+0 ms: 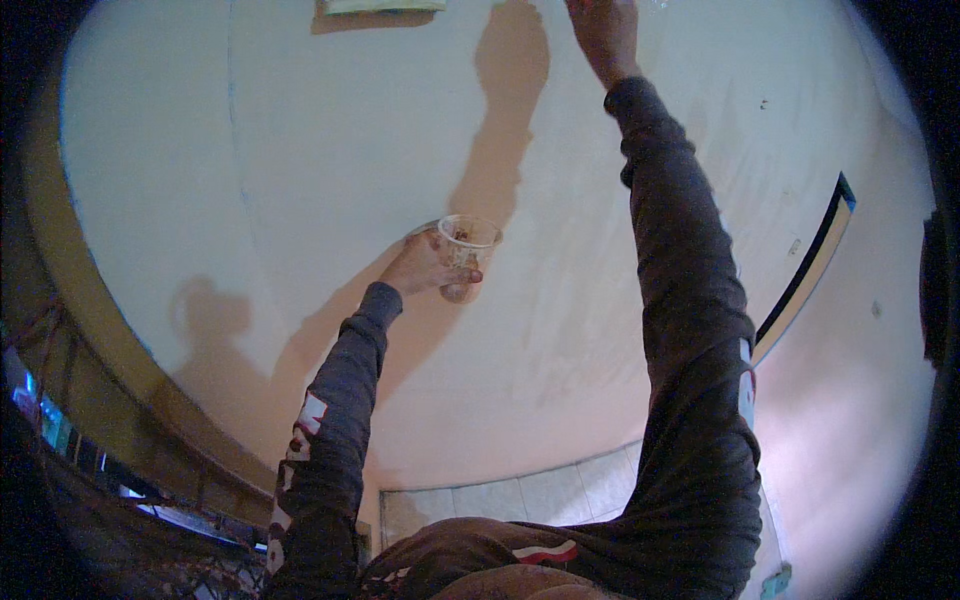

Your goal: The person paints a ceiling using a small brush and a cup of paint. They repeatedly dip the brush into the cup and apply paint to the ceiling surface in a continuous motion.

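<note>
My left hand (418,264) is wrapped round a clear plastic cup (468,245), which it holds upright in front of a pale wall (350,140). Some brownish bits or smears show inside the cup; what they are I cannot make out. My right arm reaches far up along the wall. At the top edge of the view my right hand (607,35) is cut off, so its fingers and anything in them are hidden. Dark sleeves cover both forearms.
A pale, flat-edged object (383,6) sits on the wall at the top. Right of my right arm runs a dark, narrow recess (805,270). Light floor tiles (520,495) show below, and dark clutter (200,570) lies at the lower left. Arm shadows fall on the wall.
</note>
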`<move>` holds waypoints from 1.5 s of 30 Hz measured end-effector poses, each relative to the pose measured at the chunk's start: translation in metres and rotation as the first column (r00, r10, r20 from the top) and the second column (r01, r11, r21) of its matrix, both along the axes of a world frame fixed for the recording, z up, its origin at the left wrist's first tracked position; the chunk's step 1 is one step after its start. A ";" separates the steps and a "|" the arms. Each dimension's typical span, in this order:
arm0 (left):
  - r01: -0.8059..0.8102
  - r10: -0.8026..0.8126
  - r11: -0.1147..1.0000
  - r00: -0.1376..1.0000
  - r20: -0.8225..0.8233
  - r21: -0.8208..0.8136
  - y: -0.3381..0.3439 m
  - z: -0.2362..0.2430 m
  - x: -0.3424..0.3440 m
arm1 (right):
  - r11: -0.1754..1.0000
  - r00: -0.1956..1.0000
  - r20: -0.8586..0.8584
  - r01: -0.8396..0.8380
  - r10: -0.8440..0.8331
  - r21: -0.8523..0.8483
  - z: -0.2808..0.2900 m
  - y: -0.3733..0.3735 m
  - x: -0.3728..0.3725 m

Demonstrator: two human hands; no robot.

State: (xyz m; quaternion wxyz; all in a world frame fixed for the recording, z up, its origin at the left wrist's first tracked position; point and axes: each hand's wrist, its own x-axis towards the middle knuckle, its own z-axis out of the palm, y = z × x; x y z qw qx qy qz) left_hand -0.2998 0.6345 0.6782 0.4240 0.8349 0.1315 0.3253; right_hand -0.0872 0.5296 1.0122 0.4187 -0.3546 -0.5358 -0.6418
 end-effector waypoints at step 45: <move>0.022 -0.022 0.999 1.000 -0.004 -0.024 -0.017 0.005 -0.011 | 0.956 0.969 -0.149 0.155 -0.196 -0.247 -0.187 -0.069 -0.005</move>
